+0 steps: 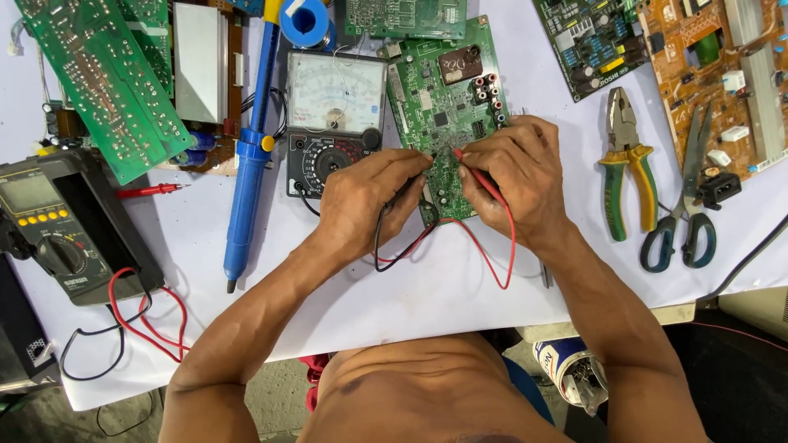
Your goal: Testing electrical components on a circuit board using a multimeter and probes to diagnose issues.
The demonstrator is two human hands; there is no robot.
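Table: white-covered table (460,295), pretty crowded with boards and tools.
Main board: green circuit board (443,107) lies flat at top centre, long axis running away from the person, tilted a bit left at the near end. Its near end sits right under both hands.
Analog meter: analog multimeter (335,123) lies just left of that board, needle dial on the far half, black selector knob on the near half.
Left hand: left hand (369,201) is curled, fingers pinched on a black probe (404,195); hard to see much of it, the tip looks to meet the board's near left part.
Right hand: right hand (513,176) is curled too, pinching a red probe (480,174) like a pen. Probe runs diagonally, tip pointing up-left onto the board, tail back toward the wrist.
Leads: red lead (492,258) and black lead (392,254) loop on the table just below the hands.
Off to the sides: blue desoldering pump (246,189) left of the meter, green-handled pliers (628,168) right of the right hand, both untouched.
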